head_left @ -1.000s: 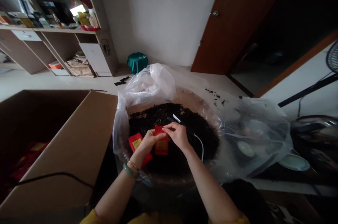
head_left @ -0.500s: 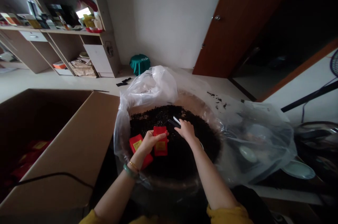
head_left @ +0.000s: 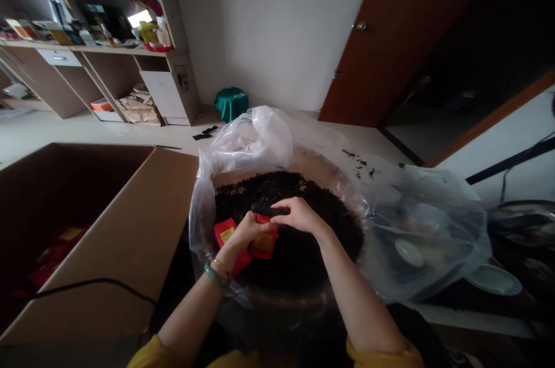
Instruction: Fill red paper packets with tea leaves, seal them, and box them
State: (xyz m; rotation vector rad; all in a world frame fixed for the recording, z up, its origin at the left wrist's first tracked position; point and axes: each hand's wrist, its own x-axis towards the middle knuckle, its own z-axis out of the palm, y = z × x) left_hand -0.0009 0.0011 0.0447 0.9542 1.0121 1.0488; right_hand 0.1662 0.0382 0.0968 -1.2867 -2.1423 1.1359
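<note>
My left hand (head_left: 245,230) is closed around a small red packet (head_left: 263,245) with a yellow label. My right hand (head_left: 300,215) grips a long black clamp-like tool (head_left: 264,209), which lies across the top end of that packet. Whether its jaws are closed on the packet cannot be seen. A second red packet (head_left: 224,231) rests partly under my left wrist. Beneath both hands is a wide round container lined with a clear plastic bag (head_left: 271,137), holding dark, dried, leaf-like material (head_left: 321,241).
At the left stands an open cardboard box (head_left: 108,241) with several red packets (head_left: 65,235) inside and a black cable (head_left: 95,281) over its flap. Farther back are a shelf unit (head_left: 160,90), a green-covered stool-like object (head_left: 231,104) and a brown door (head_left: 368,56).
My right hand has moved left and brought the black tool from beside the held packet onto its top end. The held packet has tilted slightly; the second packet stays in place.
</note>
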